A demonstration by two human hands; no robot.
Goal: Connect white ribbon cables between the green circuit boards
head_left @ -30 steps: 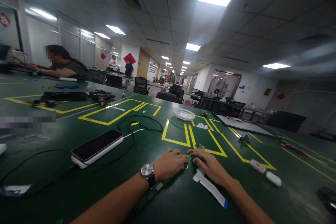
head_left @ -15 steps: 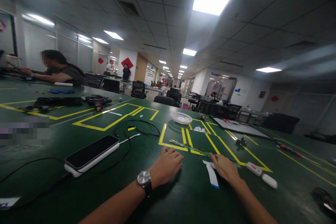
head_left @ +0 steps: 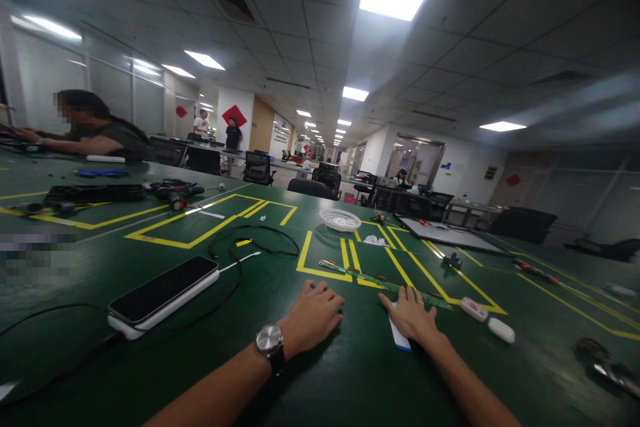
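My right hand (head_left: 411, 315) lies with its fingers spread over a flat white strip with a blue end (head_left: 400, 338), which looks like a ribbon cable; the palm covers its upper part. Just beyond those fingertips runs a long, thin green circuit board (head_left: 380, 280), lying slantwise across yellow tape lines. To the left, my left hand (head_left: 314, 315), a watch (head_left: 270, 340) on its wrist, rests low at the green table (head_left: 340, 380). Its fingers are loosely bent and apart, with nothing seen in them.
A phone on a white block (head_left: 165, 293) and black cables (head_left: 235, 293) lie left. Beyond stands a white basket (head_left: 340, 219); crumpled white scraps (head_left: 374, 240) lie near it. A small pink-and-white case (head_left: 474, 309) and a screwdriver (head_left: 535, 271) are right. Another person (head_left: 95, 127) sits far left.
My right hand has opened and shifted off the circuit board onto the white strip, covering its upper part. My left hand stays nearly in place. The whole view has turned slightly.
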